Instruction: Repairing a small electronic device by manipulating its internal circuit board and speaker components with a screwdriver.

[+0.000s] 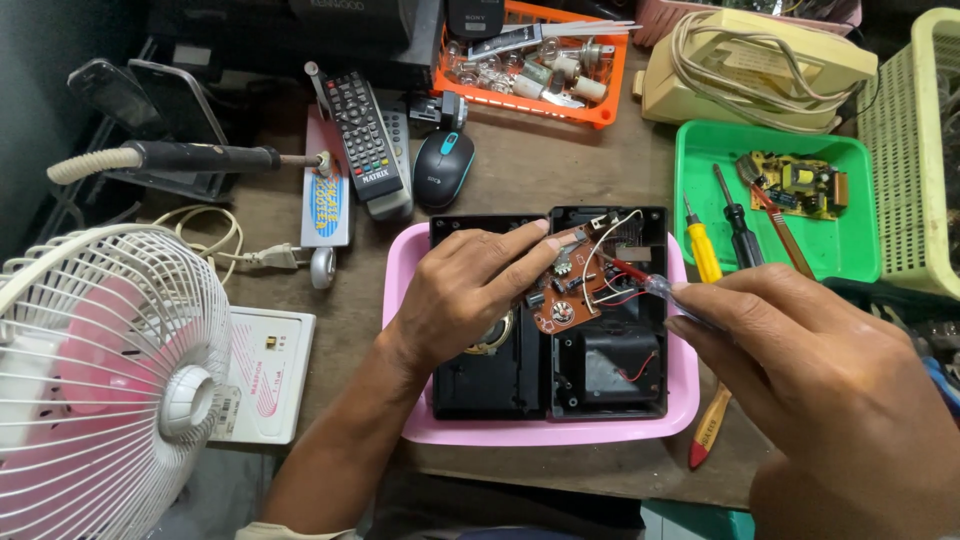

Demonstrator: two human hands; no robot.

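Head view: left hand (468,292) presses brown circuit board (566,297) inside open black plastic case (600,380) on pink tray (405,300); right hand (800,350) grasps clear-handled screwdriver (655,287), tip touching board.

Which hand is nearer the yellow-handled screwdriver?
Right. The right hand lies just below the yellow-handled screwdriver; the left hand rests on the open black case, farther left.

One head-worn camera looks steeply down, close over the cluttered workbench (520,170).
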